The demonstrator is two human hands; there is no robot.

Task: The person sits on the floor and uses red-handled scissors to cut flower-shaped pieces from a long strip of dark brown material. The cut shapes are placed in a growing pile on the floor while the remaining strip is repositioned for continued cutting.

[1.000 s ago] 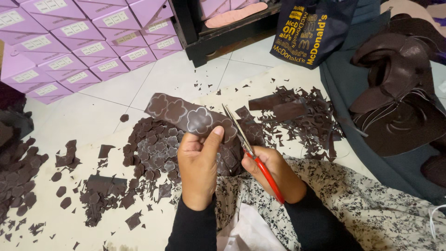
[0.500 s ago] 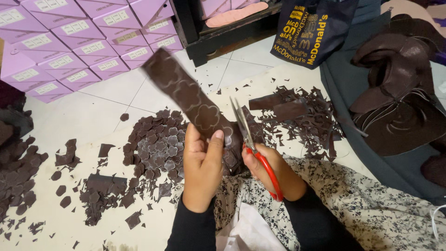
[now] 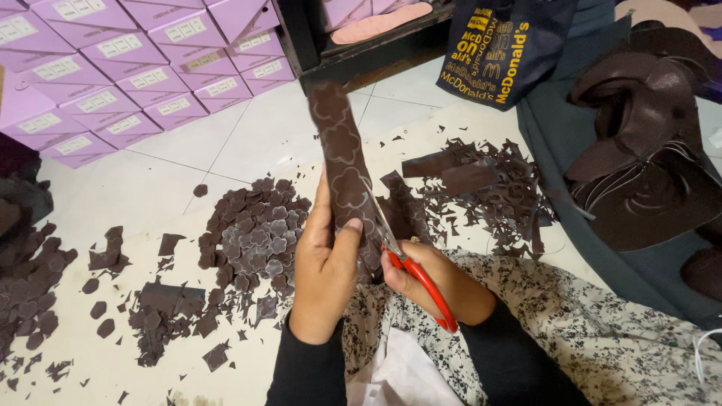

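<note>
On the pale tiled floor (image 3: pixel 248 143) lay a heap of cut flower shapes (image 3: pixel 256 233) left of the hands, offcut scraps (image 3: pixel 481 188) to the right, lilac boxes (image 3: pixel 135 68) stacked behind. The dark brown strip (image 3: pixel 342 162), marked with scalloped outlines, stood nearly upright, gripped low in the closed left hand (image 3: pixel 327 278). The right hand (image 3: pixel 440 282) clasped red-handled scissors (image 3: pixel 410 267), blades at the strip's edge

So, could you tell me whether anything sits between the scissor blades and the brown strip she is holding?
Nothing visible does: the scissors in the right hand already meet the brown strip, which the left hand grips.
</note>
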